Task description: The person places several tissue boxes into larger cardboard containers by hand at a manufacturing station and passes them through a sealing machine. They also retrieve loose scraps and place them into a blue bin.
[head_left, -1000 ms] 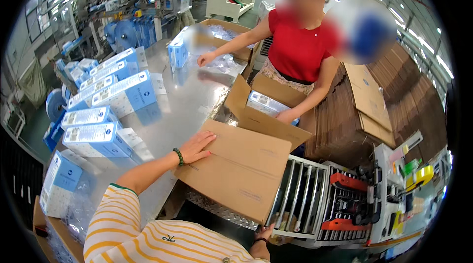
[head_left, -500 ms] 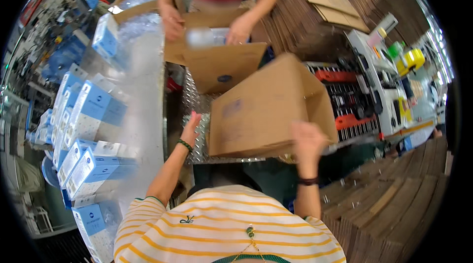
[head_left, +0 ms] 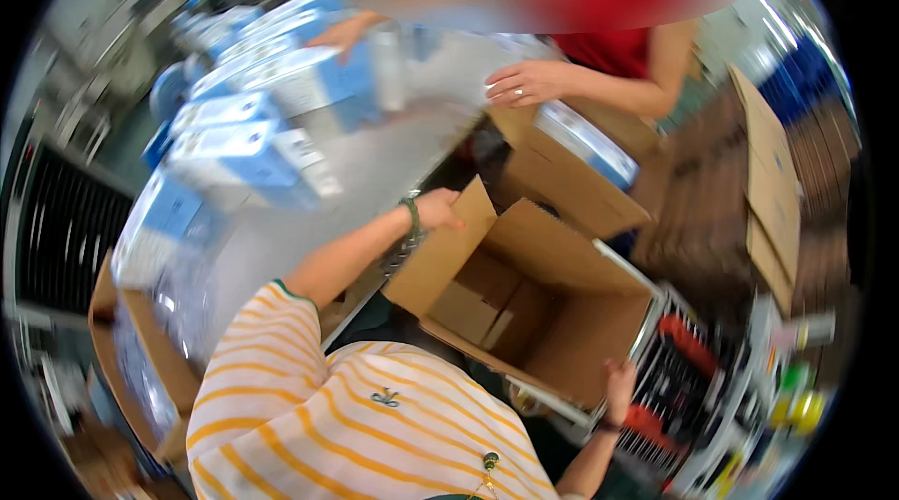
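An upright cardboard carton with its top open stands in front of me, bare cardboard showing inside. My left hand grips the raised flap on its left side, the thumb showing on the flap. At the near right corner, my right hand rests against the outer wall with its fingers pointing up and partly spread. Just beyond stands a second carton, where a blue-and-white box shows at the top.
A co-worker's hand is above the second carton; the other hand touches blue-and-white boxes on the metal table. Flattened cardboard is stacked at the right. A carton of clear plastic stands at the lower left.
The carton has been turned so its opening faces up. My left hand has come onto its flap. My view has swung left, and the co-worker's hand has moved to the boxes.
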{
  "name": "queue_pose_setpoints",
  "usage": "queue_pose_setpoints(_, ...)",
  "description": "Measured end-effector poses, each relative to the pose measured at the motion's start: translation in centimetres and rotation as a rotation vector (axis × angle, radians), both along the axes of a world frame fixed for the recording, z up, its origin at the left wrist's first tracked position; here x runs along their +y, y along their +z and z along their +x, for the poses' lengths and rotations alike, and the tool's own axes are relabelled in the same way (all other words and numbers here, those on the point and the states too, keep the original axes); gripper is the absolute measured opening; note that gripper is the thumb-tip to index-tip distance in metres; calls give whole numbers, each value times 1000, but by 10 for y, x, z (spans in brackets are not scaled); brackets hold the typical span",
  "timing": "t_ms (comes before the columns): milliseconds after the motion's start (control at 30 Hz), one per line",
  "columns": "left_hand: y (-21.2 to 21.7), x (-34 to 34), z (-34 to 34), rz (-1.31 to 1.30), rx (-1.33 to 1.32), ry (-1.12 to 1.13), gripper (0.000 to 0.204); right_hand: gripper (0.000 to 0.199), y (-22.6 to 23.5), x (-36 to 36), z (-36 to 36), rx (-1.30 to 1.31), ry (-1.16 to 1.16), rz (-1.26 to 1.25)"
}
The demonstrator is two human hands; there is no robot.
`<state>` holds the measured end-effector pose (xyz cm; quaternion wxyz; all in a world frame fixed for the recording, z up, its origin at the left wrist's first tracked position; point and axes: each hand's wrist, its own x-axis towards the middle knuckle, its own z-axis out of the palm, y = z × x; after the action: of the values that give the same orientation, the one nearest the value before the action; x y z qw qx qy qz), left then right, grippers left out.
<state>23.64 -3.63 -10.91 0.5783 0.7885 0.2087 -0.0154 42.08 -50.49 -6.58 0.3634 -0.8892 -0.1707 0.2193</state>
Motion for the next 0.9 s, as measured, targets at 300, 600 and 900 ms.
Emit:
queue_pose_setpoints(300,84,50,-151,-204,-220,429,33,14,-61,13,34,34,-157,206)
queue_pose_setpoints(600,63,146,-299,1379,302,465,79,14,112,328,-74,-263,219,593)
queue_pose_setpoints(900,111,95,-180,760,292,153,63,43,62,683,-324,-1045,1451,909)
